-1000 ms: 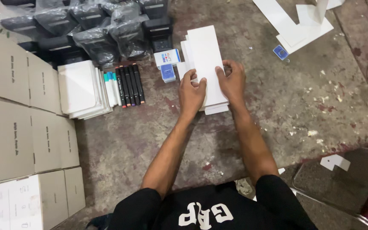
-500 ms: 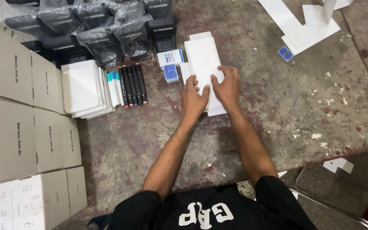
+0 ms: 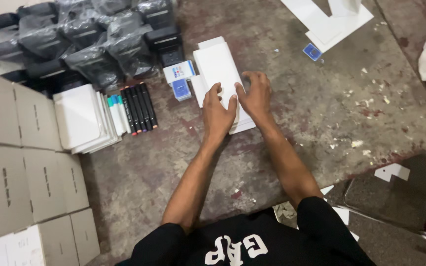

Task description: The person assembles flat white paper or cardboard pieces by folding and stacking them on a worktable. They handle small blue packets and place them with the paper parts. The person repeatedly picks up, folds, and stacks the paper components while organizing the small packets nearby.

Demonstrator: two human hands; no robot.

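Both hands, L & R, are pressing fingers flat on unfolded white cardboard; folding barely begun, nothing gripped.

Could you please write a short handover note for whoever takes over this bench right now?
Left hand and right hand: both press flat on the stack of white flat cartons, gripping nothing. The stack lies on the worn tabletop. Beside it: two small blue-and-white boxes, a row of markers, a pile of white sheets. Bagged black items sit behind. Done: closed boxes stacked at left. Left: the top carton is still unfolded.
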